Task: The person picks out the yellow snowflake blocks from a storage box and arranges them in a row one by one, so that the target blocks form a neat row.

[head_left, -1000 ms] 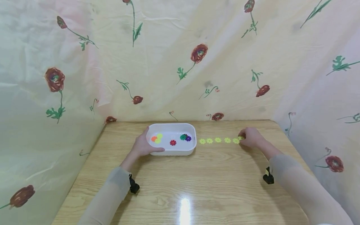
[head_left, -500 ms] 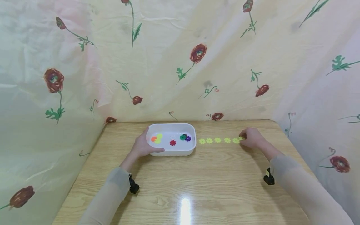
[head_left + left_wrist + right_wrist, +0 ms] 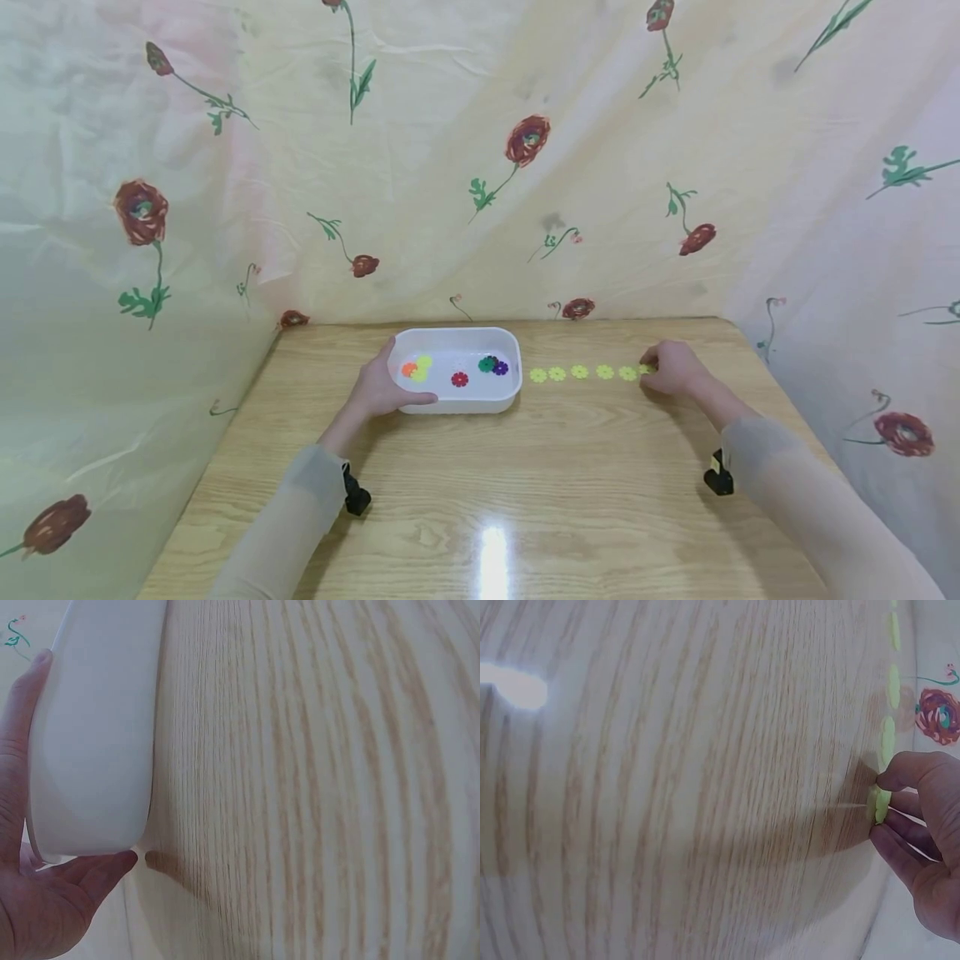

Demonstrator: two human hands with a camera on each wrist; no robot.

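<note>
A white plastic tub stands at the back of the table, and my left hand grips its left end. The thumb lies along the front rim, and the left wrist view shows fingers bent against the end wall. Inside are a red snowflake disc, an orange one, yellow ones, a green one and a purple one. Right of the tub runs a row of yellow snowflake discs. My right hand pinches the yellow disc at the row's right end, low over the table.
The wooden table ends at the back against a flower-printed cloth, which also hangs on both sides. Small black devices are strapped at both wrists. A bright reflection shows near the table's front.
My right hand has shifted slightly to the right with the yellow disc, away from its neighbour in the row. The left hand and the tub stay in place.
</note>
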